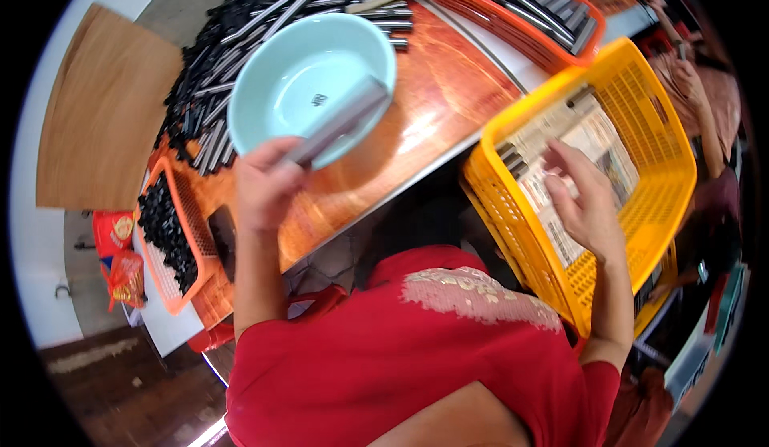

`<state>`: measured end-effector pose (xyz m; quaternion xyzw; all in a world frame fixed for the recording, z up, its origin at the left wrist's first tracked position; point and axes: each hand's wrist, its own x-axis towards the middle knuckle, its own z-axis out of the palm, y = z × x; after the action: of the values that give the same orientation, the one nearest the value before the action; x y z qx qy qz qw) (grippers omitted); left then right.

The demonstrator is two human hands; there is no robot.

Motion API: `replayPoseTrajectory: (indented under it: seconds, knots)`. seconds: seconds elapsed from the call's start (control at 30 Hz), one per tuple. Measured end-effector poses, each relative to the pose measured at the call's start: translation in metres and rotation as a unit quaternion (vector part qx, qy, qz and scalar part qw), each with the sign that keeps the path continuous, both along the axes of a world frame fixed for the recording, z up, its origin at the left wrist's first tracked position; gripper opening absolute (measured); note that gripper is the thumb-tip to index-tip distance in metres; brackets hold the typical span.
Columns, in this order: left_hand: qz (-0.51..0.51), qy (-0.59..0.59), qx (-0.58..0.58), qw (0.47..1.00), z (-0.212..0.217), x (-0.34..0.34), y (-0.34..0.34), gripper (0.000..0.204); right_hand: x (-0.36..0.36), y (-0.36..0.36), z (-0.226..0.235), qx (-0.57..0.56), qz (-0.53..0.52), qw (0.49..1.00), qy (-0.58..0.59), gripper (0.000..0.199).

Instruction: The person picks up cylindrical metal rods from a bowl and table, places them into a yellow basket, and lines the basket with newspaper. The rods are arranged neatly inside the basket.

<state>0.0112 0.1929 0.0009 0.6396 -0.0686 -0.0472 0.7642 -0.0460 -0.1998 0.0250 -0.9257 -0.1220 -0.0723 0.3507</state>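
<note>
My left hand [271, 184] is closed around one end of a grey metal tube [340, 122], possibly more than one, slightly blurred. The tube slants up over the light blue basin [268, 74], which stands on the table with nothing but a small dark print on its bottom. To the right, my right hand [589, 203] hovers over a yellow plastic basket [681, 159], its fingers apart and nothing seen in them. Newspaper [613, 138] lines that basket, and a few short metal tubes [511, 157] lie at its left side, near my right fingertips.
Metal tubes and black pieces [216, 54] lie heaped behind the basin on the orange table [456, 78]. A red-orange basket [589, 50] of tubes is at the back right, an orange basket [196, 223] of black parts at the left. Another person's arm [705, 118] shows at far right.
</note>
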Motion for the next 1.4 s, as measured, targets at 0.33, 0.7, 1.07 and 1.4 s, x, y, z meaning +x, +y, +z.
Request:
replayPoseTrajectory:
  seconds: [0.33, 0.7, 1.07, 1.4]
  knots:
    - [-0.232, 0.055, -0.150, 0.959, -0.029, 0.001, -0.146, 0.033, -0.021, 0.007, 0.002, 0.098, 0.049, 0.983, 0.145, 0.042]
    - [-0.326, 0.174, -0.210, 0.905, -0.050, -0.025, -0.209, 0.046, -0.033, 0.036, -0.027, 0.142, -0.018, 0.967, 0.210, 0.034]
    - [-0.282, 0.129, -0.215, 0.926, -0.053, 0.016, -0.169, 0.035, -0.029, -0.009, -0.007, -0.020, 0.077, 0.995, 0.068, 0.030]
    - [-0.453, 0.270, -0.138, 0.839, -0.059, -0.004, -0.174, 0.049, -0.020, -0.035, -0.019, -0.018, 0.088, 0.984, -0.152, 0.035]
